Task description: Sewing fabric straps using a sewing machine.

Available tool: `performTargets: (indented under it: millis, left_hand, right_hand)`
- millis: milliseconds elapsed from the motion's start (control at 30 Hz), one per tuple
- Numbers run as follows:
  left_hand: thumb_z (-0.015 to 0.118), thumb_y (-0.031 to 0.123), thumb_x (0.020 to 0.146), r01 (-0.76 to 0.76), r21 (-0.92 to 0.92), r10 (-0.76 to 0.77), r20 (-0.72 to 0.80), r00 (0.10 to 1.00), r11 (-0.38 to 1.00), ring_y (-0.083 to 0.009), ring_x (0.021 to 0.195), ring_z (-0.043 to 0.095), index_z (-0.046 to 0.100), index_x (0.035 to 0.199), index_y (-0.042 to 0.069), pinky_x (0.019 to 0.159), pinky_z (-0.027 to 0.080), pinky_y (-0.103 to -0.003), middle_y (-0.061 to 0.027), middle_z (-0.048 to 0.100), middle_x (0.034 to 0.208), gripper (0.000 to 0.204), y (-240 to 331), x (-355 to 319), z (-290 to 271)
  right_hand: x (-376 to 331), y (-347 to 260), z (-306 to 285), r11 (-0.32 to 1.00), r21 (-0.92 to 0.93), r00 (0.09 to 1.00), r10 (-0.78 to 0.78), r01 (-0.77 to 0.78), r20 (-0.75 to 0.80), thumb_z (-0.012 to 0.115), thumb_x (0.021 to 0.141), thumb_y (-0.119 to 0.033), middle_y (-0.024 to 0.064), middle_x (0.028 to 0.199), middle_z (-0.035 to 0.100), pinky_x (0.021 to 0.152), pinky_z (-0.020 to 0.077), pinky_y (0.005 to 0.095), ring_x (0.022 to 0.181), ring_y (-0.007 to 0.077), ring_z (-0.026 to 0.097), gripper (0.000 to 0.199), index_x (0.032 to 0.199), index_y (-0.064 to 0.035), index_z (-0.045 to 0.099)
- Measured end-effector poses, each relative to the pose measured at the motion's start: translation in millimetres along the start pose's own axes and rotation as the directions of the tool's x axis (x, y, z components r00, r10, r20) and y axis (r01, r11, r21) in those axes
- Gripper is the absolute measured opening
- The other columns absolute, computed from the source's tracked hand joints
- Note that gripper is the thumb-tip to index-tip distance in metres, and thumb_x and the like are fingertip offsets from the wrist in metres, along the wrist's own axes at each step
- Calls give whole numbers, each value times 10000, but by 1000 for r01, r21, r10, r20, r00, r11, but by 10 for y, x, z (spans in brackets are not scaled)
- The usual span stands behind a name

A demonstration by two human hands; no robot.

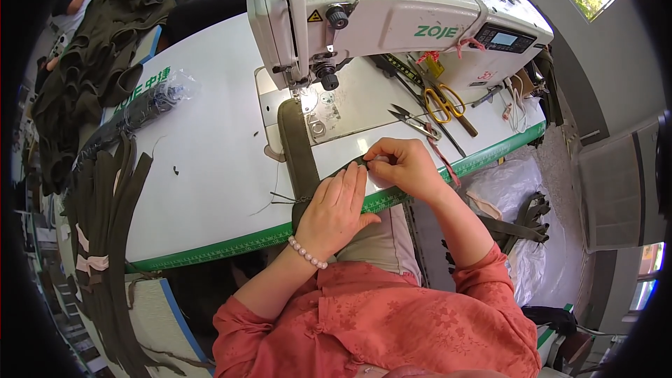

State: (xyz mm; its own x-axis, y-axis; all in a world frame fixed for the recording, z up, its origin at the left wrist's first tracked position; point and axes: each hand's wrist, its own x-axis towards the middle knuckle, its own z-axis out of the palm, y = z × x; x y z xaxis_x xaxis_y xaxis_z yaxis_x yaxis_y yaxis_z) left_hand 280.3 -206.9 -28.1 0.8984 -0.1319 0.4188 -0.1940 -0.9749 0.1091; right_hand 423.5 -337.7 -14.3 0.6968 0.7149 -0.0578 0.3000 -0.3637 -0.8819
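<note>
A dark olive fabric strip (297, 143) lies under the needle area of a white sewing machine (392, 21) and runs toward me to the table's front edge. There it bends right beneath my left hand (334, 210), which lies flat on it with the fingers stretched out. My right hand (406, 166) is closed in a pinch on the strip's dark edge, just beyond the left fingertips. Its fingers hide the exact spot they grip. Loose thread ends stick out left of my left hand.
Yellow-handled scissors (444, 103) and thread snips (414, 122) lie right of the machine. A plastic-wrapped roll (143, 110) and hanging olive strips (105, 199) are at the left. Piled dark fabric (91, 63) stands beyond. Green measuring tape (231, 247) edges the white table.
</note>
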Motion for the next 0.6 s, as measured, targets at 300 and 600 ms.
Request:
performTargets:
  millis: [300, 600]
  left_hand:
    - [643, 493, 723, 10, -42, -10, 12, 1000, 999, -240, 1039, 505, 497, 1209, -73, 891, 425, -342, -140, 492, 1250, 760, -11, 12, -4]
    - [630, 518, 720, 7, 8, -7, 34, 999, 1000, -226, 1045, 497, 506, 1212, -60, 906, 411, -334, -125, 492, 1255, 769, -4, 6, -2]
  right_hand:
    - [-22, -15, -18, 1000, 13, 1000, -9, 9, -16, 655, 767, -86, 32, 655, 595, 542, 426, 240, 578, 88, 522, 137, 876, -7, 629]
    - [-186, -103, 11, 965, 232, 988, 144, -126, -63, 654, 837, -47, 11, 784, 627, 629, 453, 203, 687, 57, 560, 106, 900, 10, 590]
